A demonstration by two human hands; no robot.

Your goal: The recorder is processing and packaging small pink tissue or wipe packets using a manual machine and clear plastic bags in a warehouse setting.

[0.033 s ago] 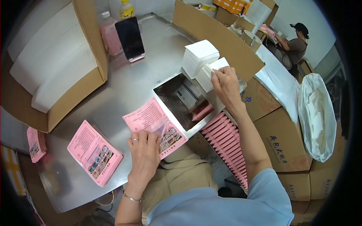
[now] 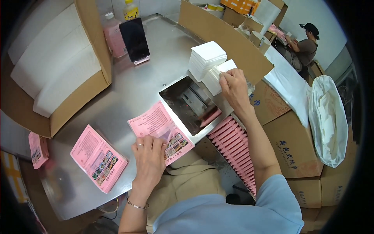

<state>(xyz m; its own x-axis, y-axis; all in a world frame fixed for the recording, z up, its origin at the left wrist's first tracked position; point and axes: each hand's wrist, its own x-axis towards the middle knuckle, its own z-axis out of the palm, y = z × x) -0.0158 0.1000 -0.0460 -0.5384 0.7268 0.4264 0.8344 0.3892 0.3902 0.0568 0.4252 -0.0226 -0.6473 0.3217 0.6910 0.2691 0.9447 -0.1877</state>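
My left hand [image 2: 149,158], a ring on one finger, lies with bent fingers pressed on a pink printed sheet [image 2: 150,119] at the near edge of the table opening. A thin pale strip shows by its fingertips; I cannot tell what it is. Beyond the opening, my right hand [image 2: 235,86] is closed, thumb against fingers, on the edge of white folded napkins [image 2: 212,82]. A taller napkin stack [image 2: 207,58] stands just left of them. Farther left on the table rests a thick pile of pink printed sheets [image 2: 97,156].
The metal table [image 2: 128,89] has a rectangular opening [image 2: 191,103]. Below it runs a row of pink packets [image 2: 232,148]. An open carton [image 2: 91,43] stands left, near a phone on a stand [image 2: 134,41]. Cartons [image 2: 298,152] and a white bag [image 2: 327,121] are right; a person [image 2: 307,46] sits beyond.
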